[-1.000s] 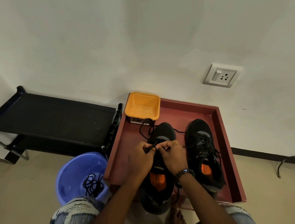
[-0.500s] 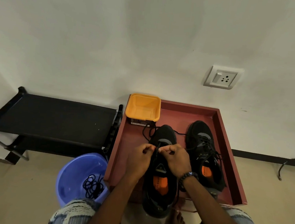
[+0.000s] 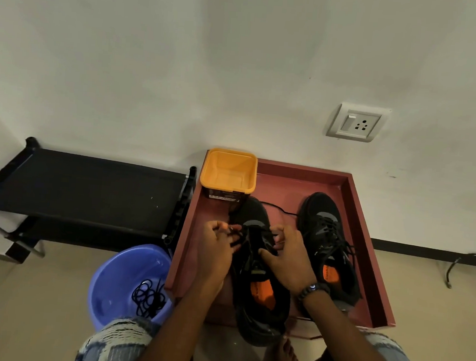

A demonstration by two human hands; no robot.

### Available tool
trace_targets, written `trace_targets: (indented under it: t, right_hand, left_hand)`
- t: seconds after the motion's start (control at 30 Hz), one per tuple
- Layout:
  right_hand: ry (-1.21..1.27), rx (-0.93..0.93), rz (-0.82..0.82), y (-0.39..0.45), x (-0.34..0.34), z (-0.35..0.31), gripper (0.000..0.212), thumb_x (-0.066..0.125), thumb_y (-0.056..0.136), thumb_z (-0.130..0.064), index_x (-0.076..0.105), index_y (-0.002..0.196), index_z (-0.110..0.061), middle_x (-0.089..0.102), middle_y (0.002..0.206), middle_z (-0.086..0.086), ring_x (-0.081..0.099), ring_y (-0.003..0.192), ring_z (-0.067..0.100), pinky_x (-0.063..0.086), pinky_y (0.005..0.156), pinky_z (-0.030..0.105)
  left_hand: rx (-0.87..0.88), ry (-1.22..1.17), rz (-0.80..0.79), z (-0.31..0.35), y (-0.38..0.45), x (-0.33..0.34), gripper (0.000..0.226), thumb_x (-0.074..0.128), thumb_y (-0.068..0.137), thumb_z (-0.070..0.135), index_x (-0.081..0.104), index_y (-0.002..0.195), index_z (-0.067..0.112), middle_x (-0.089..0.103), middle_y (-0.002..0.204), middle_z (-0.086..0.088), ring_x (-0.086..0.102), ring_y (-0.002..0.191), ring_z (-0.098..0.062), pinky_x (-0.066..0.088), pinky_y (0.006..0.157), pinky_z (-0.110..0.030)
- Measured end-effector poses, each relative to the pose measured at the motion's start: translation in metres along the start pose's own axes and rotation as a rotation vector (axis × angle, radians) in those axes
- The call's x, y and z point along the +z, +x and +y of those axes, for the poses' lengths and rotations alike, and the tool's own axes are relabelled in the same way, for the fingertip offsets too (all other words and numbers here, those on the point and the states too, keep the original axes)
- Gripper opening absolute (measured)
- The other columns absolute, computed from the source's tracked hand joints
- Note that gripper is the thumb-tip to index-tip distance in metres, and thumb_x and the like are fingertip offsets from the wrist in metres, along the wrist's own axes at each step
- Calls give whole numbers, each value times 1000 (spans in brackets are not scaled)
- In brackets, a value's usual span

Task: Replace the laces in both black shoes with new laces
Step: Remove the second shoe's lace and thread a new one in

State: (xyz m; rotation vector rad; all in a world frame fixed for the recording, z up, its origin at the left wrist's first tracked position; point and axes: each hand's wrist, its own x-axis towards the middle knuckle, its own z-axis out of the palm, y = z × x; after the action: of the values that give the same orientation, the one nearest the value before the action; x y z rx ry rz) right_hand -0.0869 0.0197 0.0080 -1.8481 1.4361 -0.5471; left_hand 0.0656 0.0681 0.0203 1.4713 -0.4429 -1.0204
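Left hand (image 3: 216, 245) pinches a black lace (image 3: 237, 233) between thumb and fingertips, at the left side of the near shoe (image 3: 255, 270), by its front eyelets. Its wrist crosses the tray's (image 3: 365, 247) near left part. Left of this hand, well apart, a black rack (image 3: 88, 188) stands against the wall. Nearer and lower left of it a blue tub (image 3: 122, 276) sits on the floor, with a tangle of black laces (image 3: 148, 297) inside. Beyond the left hand, at the tray's far left corner, sits a yellow bin (image 3: 227, 169) that shows nothing inside. The lace runs from the hand's fingers across the shoe's front, and a loose length trails past the toe toward the other shoe.

The near shoe lies between the two hands, toe pointing to the wall, heel hanging over the tray's near edge; its orange insole shows. Right hand (image 3: 287, 258) rests on the shoe's right side, fingers curled over the tongue and eyelets; whether it pinches the lace I cannot tell. A bead bracelet (image 3: 309, 291) circles that wrist. Just right of this hand the second shoe (image 3: 330, 244) stands in the tray, fully laced, also with an orange insole. Further right, up on the wall, is a socket (image 3: 355, 122); a dark cable (image 3: 464, 259) lies on the floor at the far right.
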Motion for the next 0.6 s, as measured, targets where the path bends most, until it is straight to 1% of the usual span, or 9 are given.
trace_targets:
  t: [0.07, 0.13, 0.23, 0.3, 0.37, 0.43, 0.5, 0.53, 0.6]
  right_hand:
    - [-30, 7, 39, 0, 6, -4, 44, 75, 84, -20, 48, 119, -23, 41, 111, -5, 50, 89, 5, 49, 83, 20]
    - [-61, 24, 46, -2, 11, -7, 41, 72, 87, -24, 49, 121, -24, 43, 114, -6, 53, 94, 6, 50, 81, 24]
    - [-91, 27, 69, -3, 15, -8, 34, 66, 91, -26, 48, 120, -28, 44, 113, -10, 56, 103, 9, 53, 83, 30]
    - [-108, 31, 79, -3, 17, -10, 30, 63, 93, -26, 47, 119, -26, 42, 110, -11, 54, 102, 10, 51, 83, 30]
    - [-159, 20, 117, -4, 17, -12, 21, 59, 95, -26, 44, 110, -25, 42, 104, -9, 53, 97, 14, 48, 77, 30]
    - [-208, 7, 161, -4, 17, -12, 18, 57, 96, -25, 39, 99, -25, 43, 100, -6, 52, 91, 17, 45, 71, 32]
    - [-229, 16, 182, -3, 17, -13, 18, 55, 96, -25, 37, 95, -26, 43, 98, -6, 52, 89, 18, 45, 71, 34]
    - [-238, 20, 181, -3, 17, -14, 18, 54, 96, -26, 36, 94, -26, 43, 98, -6, 52, 90, 19, 47, 71, 36]
    - [-285, 19, 164, -4, 18, -15, 18, 53, 96, -29, 35, 94, -27, 43, 99, -5, 52, 90, 19, 49, 71, 37]
  left_hand:
    - [-42, -8, -1, -1, 0, -4, 12, 40, 106, 16, 51, 107, 13, 67, 99, -8, 70, 92, -19, 59, 77, -30]
    - [-55, 176, -28, -5, 3, -10, 14, 39, 106, 18, 52, 108, 14, 64, 99, -10, 66, 90, -18, 57, 80, -31]
    - [65, 581, -114, -8, 1, -14, 13, 40, 105, 19, 53, 105, 18, 61, 96, -7, 59, 79, -12, 48, 66, -25]
    - [185, 747, -141, -9, -1, -12, 10, 44, 103, 18, 53, 101, 23, 60, 93, -2, 59, 76, -9, 47, 61, -22]
    - [254, 846, -170, -5, -2, -12, 11, 48, 100, 18, 53, 97, 28, 58, 90, 2, 60, 76, -10, 55, 65, -28]
    - [229, 924, -226, 2, 3, -17, 14, 48, 98, 13, 54, 95, 26, 59, 90, 0, 61, 79, -14, 57, 73, -35]
    - [188, 1058, -339, 13, 4, -28, 13, 47, 98, 7, 55, 99, 17, 57, 88, 2, 56, 77, -10, 49, 67, -24]
    - [178, 1131, -399, 15, 3, -35, 15, 46, 99, 5, 54, 97, 17, 53, 85, 6, 51, 74, -5, 41, 62, -18]
    - [169, 1208, -457, 13, 4, -46, 20, 43, 100, 6, 51, 90, 22, 48, 81, 9, 45, 70, -3, 33, 57, -14]
